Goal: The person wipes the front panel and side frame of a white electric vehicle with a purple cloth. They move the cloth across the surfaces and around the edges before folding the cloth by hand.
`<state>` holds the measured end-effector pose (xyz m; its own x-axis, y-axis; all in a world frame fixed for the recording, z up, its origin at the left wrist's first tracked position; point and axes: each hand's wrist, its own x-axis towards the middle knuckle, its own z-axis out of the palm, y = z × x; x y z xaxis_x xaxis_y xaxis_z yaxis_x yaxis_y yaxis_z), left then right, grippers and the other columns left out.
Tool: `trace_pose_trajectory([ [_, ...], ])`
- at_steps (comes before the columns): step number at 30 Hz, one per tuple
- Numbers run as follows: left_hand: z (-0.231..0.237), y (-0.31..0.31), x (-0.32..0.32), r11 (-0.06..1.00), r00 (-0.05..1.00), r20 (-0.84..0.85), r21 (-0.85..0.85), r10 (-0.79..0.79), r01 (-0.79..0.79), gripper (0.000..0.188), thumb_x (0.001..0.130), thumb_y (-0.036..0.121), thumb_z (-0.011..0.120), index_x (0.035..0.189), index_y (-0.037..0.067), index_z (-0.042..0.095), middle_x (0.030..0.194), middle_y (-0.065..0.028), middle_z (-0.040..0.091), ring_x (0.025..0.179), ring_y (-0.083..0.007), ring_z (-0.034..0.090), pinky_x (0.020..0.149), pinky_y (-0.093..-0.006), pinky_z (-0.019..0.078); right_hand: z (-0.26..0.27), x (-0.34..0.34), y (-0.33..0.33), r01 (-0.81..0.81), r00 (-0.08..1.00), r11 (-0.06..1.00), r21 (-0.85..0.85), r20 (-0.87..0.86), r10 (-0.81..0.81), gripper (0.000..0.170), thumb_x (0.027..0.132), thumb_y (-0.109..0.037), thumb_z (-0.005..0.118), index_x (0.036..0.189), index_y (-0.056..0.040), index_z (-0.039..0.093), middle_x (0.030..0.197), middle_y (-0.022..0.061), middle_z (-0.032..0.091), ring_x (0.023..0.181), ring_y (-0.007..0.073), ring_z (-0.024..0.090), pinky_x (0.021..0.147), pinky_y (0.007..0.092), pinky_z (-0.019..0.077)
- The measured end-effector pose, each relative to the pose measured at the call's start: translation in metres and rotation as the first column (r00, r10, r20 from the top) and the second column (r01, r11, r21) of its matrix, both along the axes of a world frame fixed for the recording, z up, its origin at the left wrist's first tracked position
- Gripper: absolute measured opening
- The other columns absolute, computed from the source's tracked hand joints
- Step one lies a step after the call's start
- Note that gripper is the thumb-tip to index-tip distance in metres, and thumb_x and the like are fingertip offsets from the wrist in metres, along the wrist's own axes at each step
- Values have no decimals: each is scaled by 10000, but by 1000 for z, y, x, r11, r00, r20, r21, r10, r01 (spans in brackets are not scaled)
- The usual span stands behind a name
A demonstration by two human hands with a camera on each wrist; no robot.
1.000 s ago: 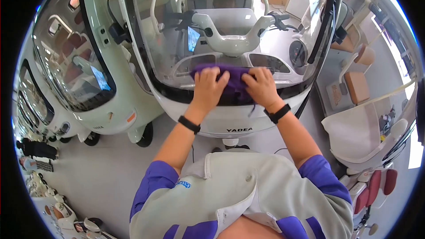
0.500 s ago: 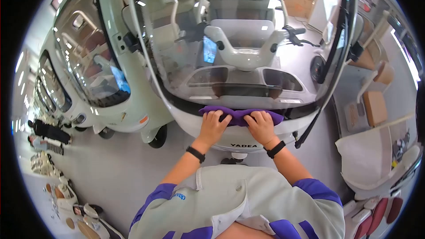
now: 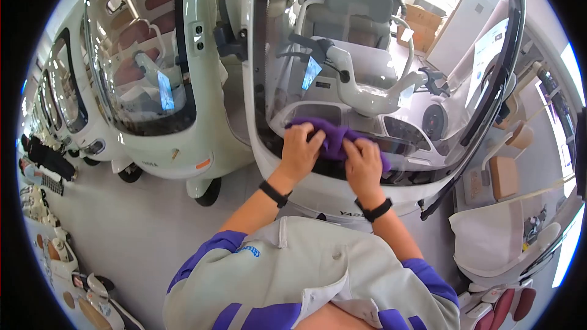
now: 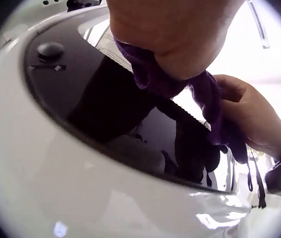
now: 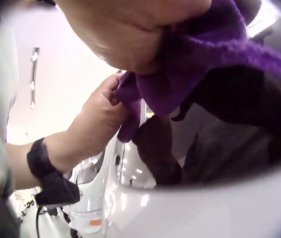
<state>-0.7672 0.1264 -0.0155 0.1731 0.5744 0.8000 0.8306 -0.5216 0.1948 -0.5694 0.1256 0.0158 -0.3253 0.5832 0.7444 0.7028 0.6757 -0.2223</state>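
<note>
1. the purple cloth (image 3: 335, 140) lay bunched against the windshield's dark lower border (image 3: 422, 176), spanning both hands.
2. the left hand (image 3: 299, 151) gripped one side, fingers curled; the right hand (image 3: 365, 168) gripped the other.
3. good contact called for a flatter cloth — fewer folds, even pressure from both sides.
4. the curved surface wanted following closely — with the black wristbands (image 3: 374, 209) clear of it.
</note>
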Motion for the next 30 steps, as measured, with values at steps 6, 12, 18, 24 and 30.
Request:
trace_pose_trajectory([
  [6,3,22,-127,989,988,-56,-19,-145,144,432,700,4,690,1123,70,634,1088,-139,566,992,-347,560,823,-448,455,-10,-109,0,-54,984,996,-72,168,65,330,790,-78,660,1115,-120,705,977,62,584,886,265,590,764,372,513],
  [12,89,78,-166,986,981,132,105,-143,130,443,732,-20,678,1166,44,616,1114,-161,551,1014,-376,548,876,-473,459,91,-175,59,97,992,993,61,75,-102,395,777,-27,639,1162,-102,688,1015,97,568,940,309,569,825,399,496],
  [18,54,67,-162,983,969,170,90,-176,163,444,780,50,662,1222,48,617,1147,-176,546,1029,-378,549,900,-461,464,47,-183,34,222,972,975,-15,75,-221,495,723,39,639,1201,-82,682,1043,141,565,997,351,559,902,433,475],
  [24,-10,32,-172,975,973,63,18,-221,220,400,838,79,586,1235,29,605,1161,-173,545,1036,-347,556,892,-439,470,10,-171,10,81,953,996,-26,294,-70,355,796,-60,642,1141,-118,702,992,70,573,890,274,583,796,394,496],
  [30,117,73,-158,990,995,6,101,-103,102,423,848,68,585,1265,1,579,1244,-208,534,1140,-378,531,951,-455,462,101,-163,56,283,949,936,208,80,-305,413,782,7,615,1151,-140,726,1001,92,583,931,307,567,827,409,476],
])
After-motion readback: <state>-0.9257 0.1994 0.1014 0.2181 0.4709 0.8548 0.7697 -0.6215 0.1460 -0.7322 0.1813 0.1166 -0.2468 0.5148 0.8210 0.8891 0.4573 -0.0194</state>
